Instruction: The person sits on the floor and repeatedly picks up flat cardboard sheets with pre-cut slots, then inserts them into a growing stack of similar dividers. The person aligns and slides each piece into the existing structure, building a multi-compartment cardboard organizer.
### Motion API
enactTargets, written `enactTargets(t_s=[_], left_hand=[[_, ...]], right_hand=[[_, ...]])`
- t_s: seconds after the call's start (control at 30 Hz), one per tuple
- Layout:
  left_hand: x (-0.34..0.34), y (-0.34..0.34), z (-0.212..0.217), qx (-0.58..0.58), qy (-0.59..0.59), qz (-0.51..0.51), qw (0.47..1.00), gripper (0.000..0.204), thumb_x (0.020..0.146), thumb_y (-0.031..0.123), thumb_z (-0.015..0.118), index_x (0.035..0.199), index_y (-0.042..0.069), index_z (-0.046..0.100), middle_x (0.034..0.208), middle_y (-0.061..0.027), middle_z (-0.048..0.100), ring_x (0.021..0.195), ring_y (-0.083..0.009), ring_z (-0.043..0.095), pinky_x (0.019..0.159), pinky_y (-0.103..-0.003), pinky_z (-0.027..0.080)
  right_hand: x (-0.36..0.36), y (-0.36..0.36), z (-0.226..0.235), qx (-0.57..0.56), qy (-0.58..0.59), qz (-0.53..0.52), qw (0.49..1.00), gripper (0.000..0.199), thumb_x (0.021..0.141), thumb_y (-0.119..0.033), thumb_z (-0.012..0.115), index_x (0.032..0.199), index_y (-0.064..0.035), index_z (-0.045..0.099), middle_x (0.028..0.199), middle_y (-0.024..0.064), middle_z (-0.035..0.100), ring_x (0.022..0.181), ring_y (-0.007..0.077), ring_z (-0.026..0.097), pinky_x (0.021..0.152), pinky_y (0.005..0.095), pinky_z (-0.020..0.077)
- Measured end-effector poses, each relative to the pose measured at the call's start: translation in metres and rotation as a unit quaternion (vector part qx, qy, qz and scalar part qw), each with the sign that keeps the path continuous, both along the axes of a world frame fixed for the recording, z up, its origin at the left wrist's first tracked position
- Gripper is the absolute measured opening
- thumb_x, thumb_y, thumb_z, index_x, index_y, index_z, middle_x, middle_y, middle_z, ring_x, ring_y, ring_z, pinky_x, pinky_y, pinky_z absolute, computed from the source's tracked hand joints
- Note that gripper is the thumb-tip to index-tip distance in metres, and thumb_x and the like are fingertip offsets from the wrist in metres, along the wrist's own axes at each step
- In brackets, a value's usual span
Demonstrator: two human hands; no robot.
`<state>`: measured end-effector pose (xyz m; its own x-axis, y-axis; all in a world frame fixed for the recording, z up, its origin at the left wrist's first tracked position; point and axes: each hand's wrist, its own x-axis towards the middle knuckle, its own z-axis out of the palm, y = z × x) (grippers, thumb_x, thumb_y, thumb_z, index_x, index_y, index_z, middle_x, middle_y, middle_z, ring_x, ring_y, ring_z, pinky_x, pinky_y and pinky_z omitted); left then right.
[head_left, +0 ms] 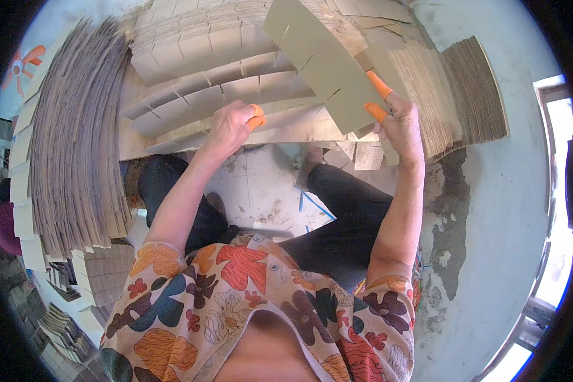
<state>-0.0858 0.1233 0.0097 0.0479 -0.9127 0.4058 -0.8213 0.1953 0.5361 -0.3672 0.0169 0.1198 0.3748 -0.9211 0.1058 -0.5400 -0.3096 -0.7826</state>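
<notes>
At your far left, a tall stack of grey-brown cardboard pieces (76, 140) stands with its layered edges toward you. Next to it, on the bench (130, 141), several slotted strips (216, 95) stand in rows on their long edges. Your left hand (232, 127) is before these rows, its fingers curled closed, and the orange finger covers (256, 117) are close together; whether something thin is pinched inside, it is not possible to tell. This wrist is bent a little, with the forearm slanting inward.

To the right of it, the slotted board (325, 70) is raised over the bench, tilted, with its upper end leaning to your left. It looks light and rather stiff, but it probably bends or tears first at the short slits, so hold it on a solid part of the edge between them. The dry paper surface should not be slippery.

Your right hand (400, 124) holds the board's lower right edge between thumb and forefinger; the forefinger points up along the edge, and the forearm is almost upright. Behind this hand, more cardboard stacks (477, 92) stand near the wall.
</notes>
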Motion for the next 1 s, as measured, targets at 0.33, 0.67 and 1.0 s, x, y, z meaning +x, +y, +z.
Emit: enactTargets(t_s=[0.33, 0.67, 1.0], left_hand=[[0.020, -0.019, 0.011, -0.062, 0.029, -0.003, 0.998, 0.020, 0.073, 0.020, 0.073, 0.080, 0.003, 0.064, 0.073, -0.0139, 0.060, 0.070, -0.0290, 0.059, 0.060, -0.039, 0.047], [0.062, -0.109, 0.019, 0.019, -0.111, 0.081, 0.990, 0.021, 0.074, 0.014, 0.071, 0.093, 0.008, 0.063, 0.086, -0.0173, 0.063, 0.087, -0.0326, 0.060, 0.068, -0.042, 0.046], [0.067, -0.135, 0.002, 0.041, -0.110, 0.045, 0.992, 0.004, 0.073, 0.001, 0.056, 0.071, 0.003, 0.053, 0.068, -0.0210, 0.056, 0.066, -0.0407, 0.056, 0.057, -0.048, 0.043]], right_hand=[[0.007, 0.004, -0.002, 0.004, -0.032, -0.006, 0.999, 0.052, 0.075, -0.001, 0.070, 0.124, -0.0139, 0.059, 0.068, 0.0030, 0.060, 0.051, 0.0055, 0.044, 0.050, 0.0238, 0.0406], [0.004, -0.006, -0.022, -0.061, 0.064, 0.025, 0.996, 0.051, 0.079, -0.002, 0.067, 0.127, -0.0122, 0.055, 0.061, 0.0069, 0.055, 0.050, 0.0086, 0.047, 0.050, 0.0246, 0.0421], [-0.001, -0.008, -0.041, -0.028, 0.059, 0.089, 0.994, 0.051, 0.080, 0.001, 0.064, 0.129, -0.0111, 0.053, 0.071, -0.0003, 0.056, 0.051, 0.0041, 0.046, 0.047, 0.0216, 0.0398]])
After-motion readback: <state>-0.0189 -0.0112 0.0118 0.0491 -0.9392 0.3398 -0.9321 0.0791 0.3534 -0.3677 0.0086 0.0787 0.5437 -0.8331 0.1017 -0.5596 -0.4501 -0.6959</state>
